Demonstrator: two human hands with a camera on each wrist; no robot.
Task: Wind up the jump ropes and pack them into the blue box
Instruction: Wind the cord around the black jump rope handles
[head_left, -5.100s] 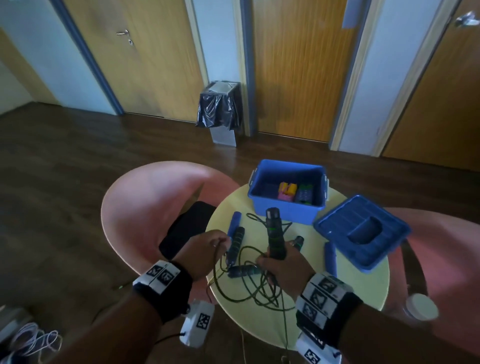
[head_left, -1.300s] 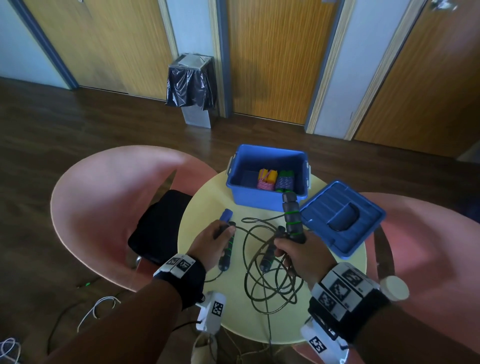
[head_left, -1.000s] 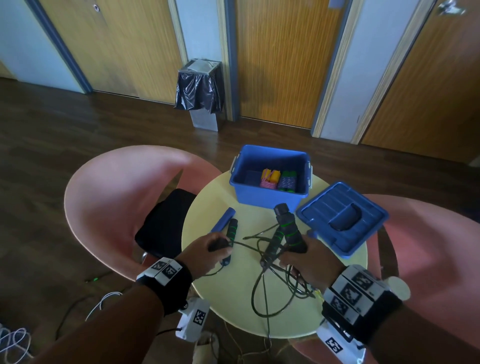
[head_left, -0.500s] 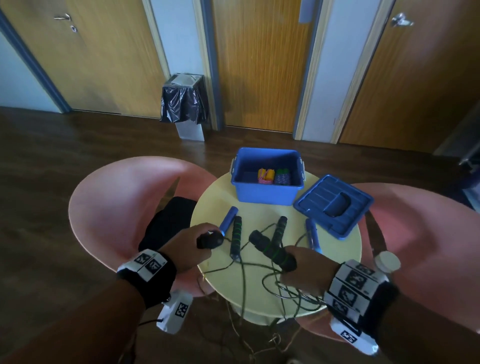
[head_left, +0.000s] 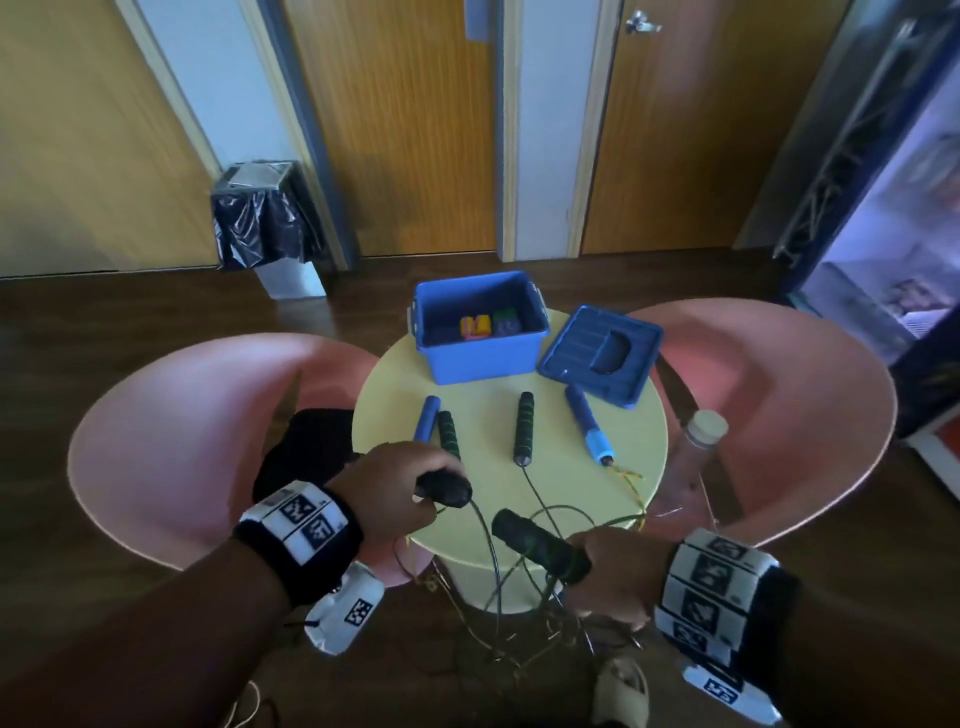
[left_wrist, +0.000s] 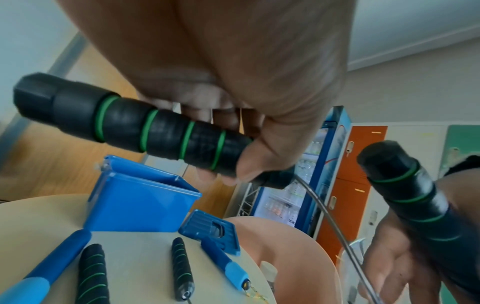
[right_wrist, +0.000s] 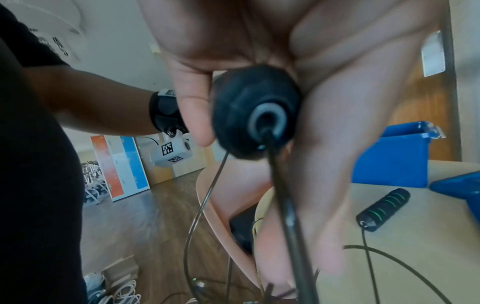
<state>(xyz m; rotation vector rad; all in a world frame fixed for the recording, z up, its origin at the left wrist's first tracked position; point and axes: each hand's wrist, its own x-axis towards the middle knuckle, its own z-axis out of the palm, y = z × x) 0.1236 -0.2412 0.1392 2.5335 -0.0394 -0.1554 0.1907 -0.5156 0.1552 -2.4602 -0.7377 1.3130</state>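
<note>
My left hand (head_left: 402, 493) grips one black, green-ringed jump rope handle (left_wrist: 145, 127) above the near edge of the round yellow table (head_left: 639, 415). My right hand (head_left: 608, 577) grips the matching handle (head_left: 540, 545). Its dark cord (head_left: 493, 561) hangs from both handles off the table's front. The open blue box (head_left: 483, 358) stands at the table's far side with wound ropes (head_left: 475, 326) inside. Two more black handles (head_left: 523, 434) and two blue handles (head_left: 584, 423) lie on the table.
The blue lid (head_left: 602, 353) lies right of the box. Pink chairs (head_left: 171, 431) flank the table; a black bag (head_left: 306, 457) sits on the left one. A clear bottle (head_left: 693, 462) stands at the table's right edge. A bin (head_left: 265, 218) stands by the doors.
Both hands have lifted their black handles up and back off the table toward me. The cord that lay coiled on the tabletop now hangs down off the front edge.
</note>
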